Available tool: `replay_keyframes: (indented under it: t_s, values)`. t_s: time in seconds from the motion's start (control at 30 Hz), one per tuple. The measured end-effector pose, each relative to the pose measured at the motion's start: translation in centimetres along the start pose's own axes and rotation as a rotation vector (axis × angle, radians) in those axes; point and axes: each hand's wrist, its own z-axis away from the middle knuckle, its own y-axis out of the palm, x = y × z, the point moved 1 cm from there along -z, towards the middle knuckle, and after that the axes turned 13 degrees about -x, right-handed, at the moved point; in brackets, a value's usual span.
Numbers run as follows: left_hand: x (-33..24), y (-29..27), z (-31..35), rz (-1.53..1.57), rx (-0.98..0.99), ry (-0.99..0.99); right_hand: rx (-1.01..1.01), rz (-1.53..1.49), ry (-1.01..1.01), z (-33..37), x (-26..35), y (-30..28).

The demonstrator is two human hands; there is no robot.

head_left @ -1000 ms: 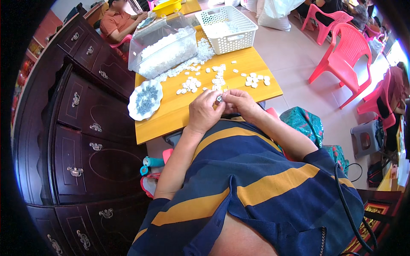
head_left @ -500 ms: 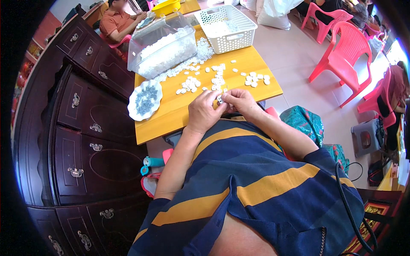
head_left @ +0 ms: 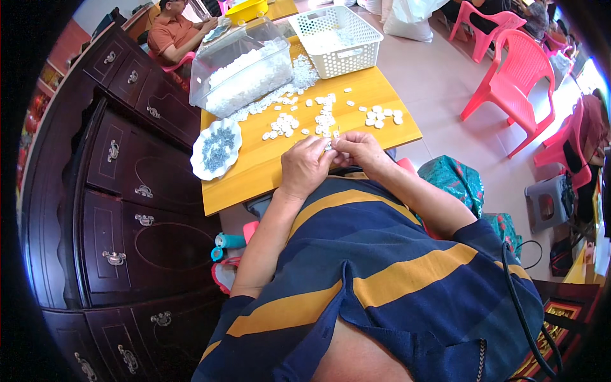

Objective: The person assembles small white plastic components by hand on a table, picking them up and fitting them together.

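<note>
A person's left hand [head_left: 305, 167] and right hand [head_left: 359, 151] meet at the near edge of a yellow table [head_left: 254, 172], fingertips pinched together on a small white piece [head_left: 329, 145], too tiny to make out. Loose white pieces [head_left: 318, 118] lie scattered just beyond the hands. Left of them sits a scalloped white plate [head_left: 216, 149] of small grey parts. Farther back stand a clear plastic bin [head_left: 245, 70] and a white basket [head_left: 334, 32]. Dark wooden drawers [head_left: 121, 191] flank the table.

Barely any change: both hands [head_left: 331, 156] a touch closer together over the small white piece [head_left: 329, 144].
</note>
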Motion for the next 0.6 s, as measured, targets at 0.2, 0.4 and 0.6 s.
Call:
replay_keyframes:
  t_s: [0.2,0.4,0.6]
  values:
    - [0.2,0.0,0.1,0.024,-0.003,0.039,-0.009,-0.014,-0.002,0.6,0.4,0.1]
    - [-0.3,0.1,-0.2,0.117,0.075,-0.146,0.065,0.047,-0.127,-0.2,1.2,-1.3]
    - [1.9,1.7,-0.4,-0.003,0.061,-0.112,-0.225,1.048,-0.55,-0.8,5.7,-6.0]
